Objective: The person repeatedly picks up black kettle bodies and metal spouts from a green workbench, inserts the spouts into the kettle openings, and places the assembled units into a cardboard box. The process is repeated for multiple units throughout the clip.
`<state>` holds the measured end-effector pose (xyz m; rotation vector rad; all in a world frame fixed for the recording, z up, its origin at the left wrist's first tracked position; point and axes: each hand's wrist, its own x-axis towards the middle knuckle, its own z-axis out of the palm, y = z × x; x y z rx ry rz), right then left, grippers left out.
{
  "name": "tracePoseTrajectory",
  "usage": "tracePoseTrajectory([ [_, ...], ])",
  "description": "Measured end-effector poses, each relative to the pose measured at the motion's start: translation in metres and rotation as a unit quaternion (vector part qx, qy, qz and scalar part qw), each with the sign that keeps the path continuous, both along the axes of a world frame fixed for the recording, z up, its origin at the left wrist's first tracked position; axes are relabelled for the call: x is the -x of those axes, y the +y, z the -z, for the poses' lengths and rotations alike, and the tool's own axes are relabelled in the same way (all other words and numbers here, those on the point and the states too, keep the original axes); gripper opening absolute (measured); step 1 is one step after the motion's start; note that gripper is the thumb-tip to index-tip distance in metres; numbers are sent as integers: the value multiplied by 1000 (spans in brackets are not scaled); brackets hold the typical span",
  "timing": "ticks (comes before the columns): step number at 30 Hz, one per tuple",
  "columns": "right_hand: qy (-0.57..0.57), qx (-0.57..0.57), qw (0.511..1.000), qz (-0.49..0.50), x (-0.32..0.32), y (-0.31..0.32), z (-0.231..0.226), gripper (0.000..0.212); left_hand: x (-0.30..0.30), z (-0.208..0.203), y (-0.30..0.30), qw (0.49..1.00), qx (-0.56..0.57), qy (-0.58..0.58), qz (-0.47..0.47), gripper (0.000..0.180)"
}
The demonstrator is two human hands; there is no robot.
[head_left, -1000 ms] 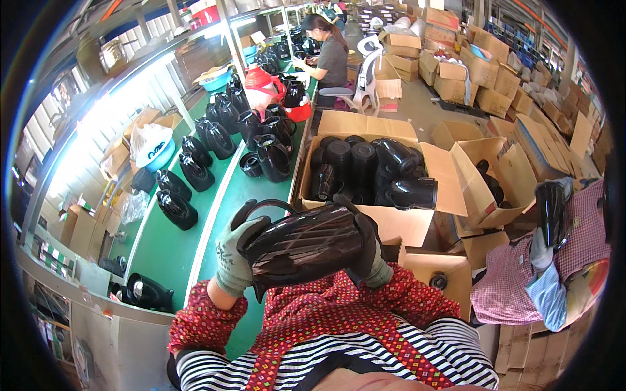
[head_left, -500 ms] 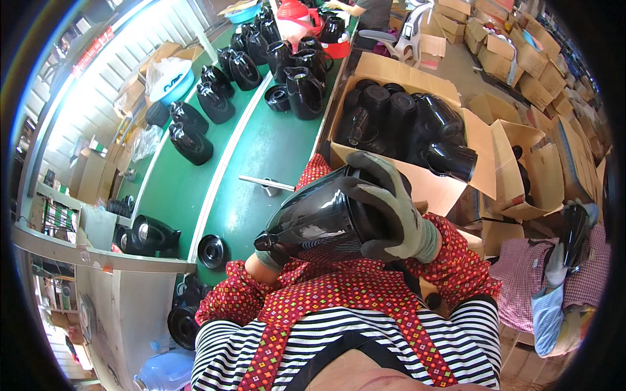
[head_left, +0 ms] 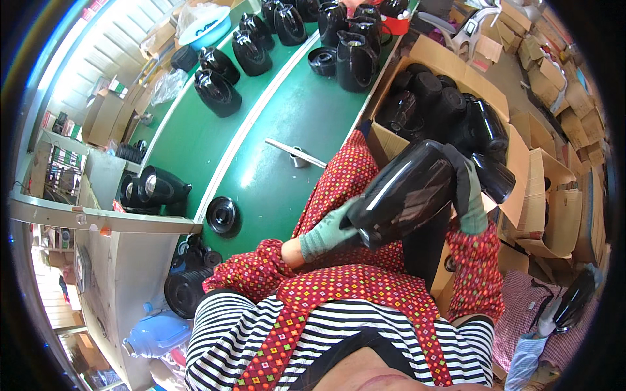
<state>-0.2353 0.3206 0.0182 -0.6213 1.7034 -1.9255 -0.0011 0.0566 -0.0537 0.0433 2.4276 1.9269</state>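
A glossy black jug body (head_left: 407, 192) lies tilted across both my hands, above my lap and beside the green bench. My left hand (head_left: 334, 229), in a grey-green glove, grips its lower-left end; its fingers are partly hidden under the jug. At the upper-right end, my gloved right hand (head_left: 467, 186) is wrapped round the wide end. Close to the right hand stands an open carton (head_left: 381, 140) packed with black jug bodies (head_left: 427, 98). On the green bench (head_left: 261, 189) a metal rod (head_left: 280, 144) rests by a small metal cylinder (head_left: 298, 158).
Several black jugs (head_left: 355, 62) stand along the bench's far part. A round black lid (head_left: 222, 216) lies near its close end. Blue bowl (head_left: 205, 27) at back left. More cartons (head_left: 561, 202) stand right. Lower right, another person's gloved hand (head_left: 546, 322) holds a black jug.
Both hands have carried the jug right, toward the carton. My right hand has shifted along its wide end. The view has turned, so the bench things sit differently in the picture.
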Motion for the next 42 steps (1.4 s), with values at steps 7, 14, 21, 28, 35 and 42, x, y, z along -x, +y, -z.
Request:
tracePoseTrajectory([
  [7,95,-291,947,-92,1,-60,72,51,46,-66,-110,975,186,-101,-66,69],
  [14,271,-228,926,-132,-7,-72,59,41,77,31,-246,799,600,1,31,93],
  [21,216,-190,943,-167,8,-76,-3,30,93,-31,-196,898,437,2,-47,42],
  [28,554,-138,820,-42,59,-144,-38,38,139,-159,-98,904,418,94,-20,64],
  [35,246,-55,961,-114,98,-116,100,23,193,-159,-107,974,98,139,152,59],
  [42,409,33,906,-103,86,-119,136,40,218,-132,-29,949,24,156,273,46],
])
